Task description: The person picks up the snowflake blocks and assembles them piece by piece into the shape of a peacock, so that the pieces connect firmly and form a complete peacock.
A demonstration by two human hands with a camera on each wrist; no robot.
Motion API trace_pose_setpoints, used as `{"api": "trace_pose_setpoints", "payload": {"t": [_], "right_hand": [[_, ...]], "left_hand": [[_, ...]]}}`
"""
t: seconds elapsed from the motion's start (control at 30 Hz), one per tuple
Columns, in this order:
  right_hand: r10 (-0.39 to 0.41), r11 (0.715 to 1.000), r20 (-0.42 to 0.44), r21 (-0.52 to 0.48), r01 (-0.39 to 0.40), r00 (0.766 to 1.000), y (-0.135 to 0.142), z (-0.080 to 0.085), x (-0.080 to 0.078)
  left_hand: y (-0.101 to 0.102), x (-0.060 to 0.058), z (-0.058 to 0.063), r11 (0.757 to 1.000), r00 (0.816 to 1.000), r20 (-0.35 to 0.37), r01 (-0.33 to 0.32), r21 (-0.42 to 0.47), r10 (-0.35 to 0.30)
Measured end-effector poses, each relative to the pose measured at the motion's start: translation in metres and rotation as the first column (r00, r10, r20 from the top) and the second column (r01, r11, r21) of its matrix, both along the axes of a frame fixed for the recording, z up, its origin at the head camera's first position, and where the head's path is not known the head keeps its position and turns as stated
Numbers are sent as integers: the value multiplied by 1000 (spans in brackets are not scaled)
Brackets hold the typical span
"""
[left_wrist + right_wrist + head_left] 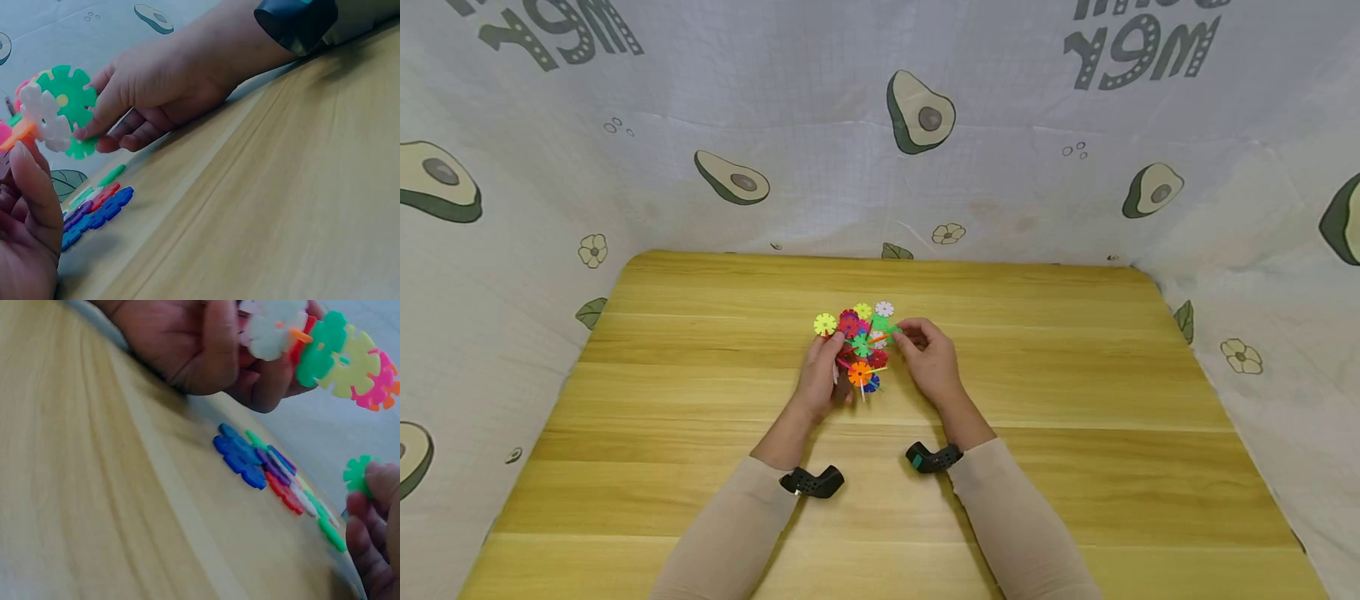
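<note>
My left hand (817,379) grips a cluster of notched plastic snowflake discs joined edge to edge. In the right wrist view the cluster shows a white disc (275,331), a green disc (322,349), a pale yellow disc (351,362) and a pink disc (378,381), with orange ones among them. My right hand (934,360) pinches a small green disc (357,475) between thumb and fingertips, just right of the cluster. The left wrist view has that disc overlapping the cluster's edge, partly hidden by the thumb.
Several loose discs lie flat on the wooden table (1060,375) below the hands, including a blue disc (240,459), a red disc (284,494) and a purple disc (272,466). A pale cloth (820,100) printed with avocados hangs behind the table and along both sides.
</note>
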State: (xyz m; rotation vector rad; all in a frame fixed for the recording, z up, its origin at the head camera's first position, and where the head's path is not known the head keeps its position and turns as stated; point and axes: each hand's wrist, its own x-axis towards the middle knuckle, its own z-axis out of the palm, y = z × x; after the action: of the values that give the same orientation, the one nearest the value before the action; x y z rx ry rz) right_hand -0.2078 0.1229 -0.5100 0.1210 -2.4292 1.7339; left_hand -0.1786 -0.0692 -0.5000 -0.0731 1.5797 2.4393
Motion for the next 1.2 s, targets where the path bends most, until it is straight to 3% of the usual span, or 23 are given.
{"api": "trace_pose_setpoints", "payload": {"t": [0.07,0.17,0.27,0.37,0.47,0.6,0.87,1.2], "right_hand": [[-2,992,-21,-129,-1,1000,1,1,-1],[39,951,-49,-304,-52,998,1,1,-2],[122,914,-60,-383,-136,991,2,2,-2],[193,899,-65,-387,-203,979,2,4,-1],[226,894,-78,-380,-238,971,2,4,0],[245,891,-101,-369,-265,964,2,5,0],[243,928,-149,-252,-275,959,4,7,1],[249,933,-106,-241,-268,963,2,5,4]], "left_hand": [[-1,1,0,998,999,-3,45,-32,-45],[-4,0,-1,990,990,-9,138,-40,-138],[-8,0,-1,968,968,-29,247,-53,-248],[-10,-1,-1,943,942,-51,327,-68,-330],[-12,-2,0,930,928,-62,364,-59,-367],[-12,-3,1,921,919,-62,387,-46,-390],[-11,-4,0,911,911,-39,409,-41,-411],[-13,-4,-2,897,894,-71,441,-28,-442]]}}
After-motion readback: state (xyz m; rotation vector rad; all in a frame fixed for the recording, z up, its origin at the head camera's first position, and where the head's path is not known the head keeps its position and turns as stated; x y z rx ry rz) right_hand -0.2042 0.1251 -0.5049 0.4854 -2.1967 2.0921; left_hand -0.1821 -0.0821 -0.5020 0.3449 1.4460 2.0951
